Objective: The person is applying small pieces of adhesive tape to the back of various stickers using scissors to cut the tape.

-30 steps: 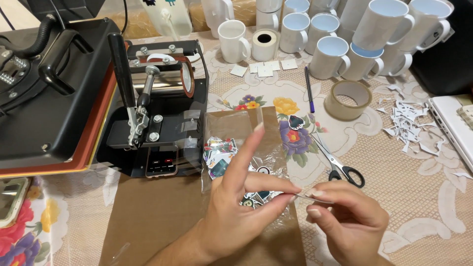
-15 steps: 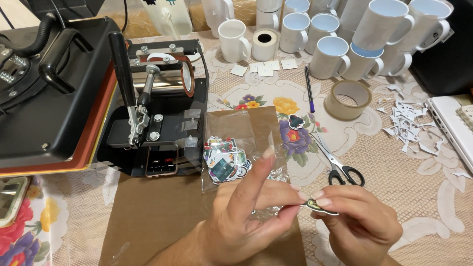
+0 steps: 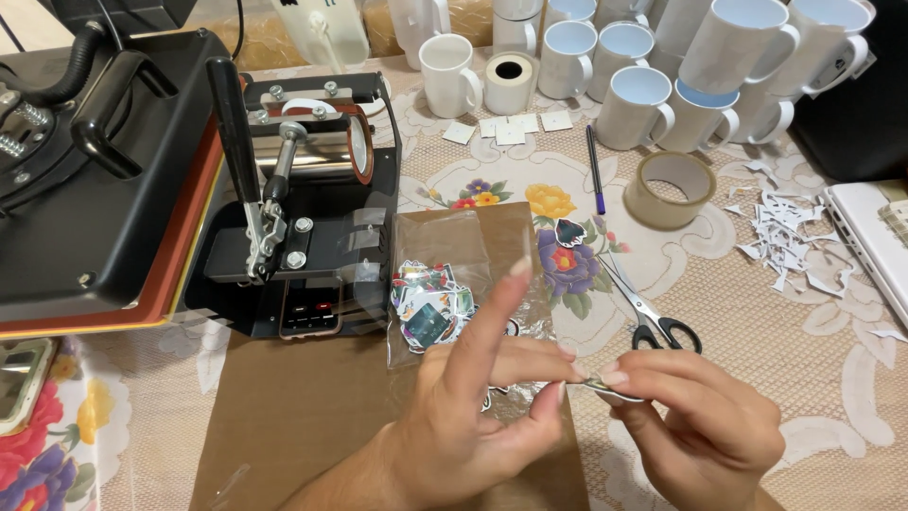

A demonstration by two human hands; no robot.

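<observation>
Item: small flat sticker (image 3: 598,385), thin, pale-edged, design not legible; pinched edge-on between both hands above the table's near edge.
Left hand (image 3: 473,416): thumb and middle fingertips closed on the sticker, index finger raised straight.
Right hand (image 3: 695,416): thumb and fingertips nipping the sticker's other end; lower part cut off by the frame.
Beneath: clear glossy plastic bag (image 3: 454,284) of printed stickers, lying on matte brown paper (image 3: 293,416).
Beside: scissors (image 3: 653,317), black handles, steel blades.
Beyond: tan tape roll (image 3: 670,189); white paper scraps (image 3: 785,227); glazed white mugs (image 3: 653,80); black metal mug press (image 3: 303,189).
</observation>
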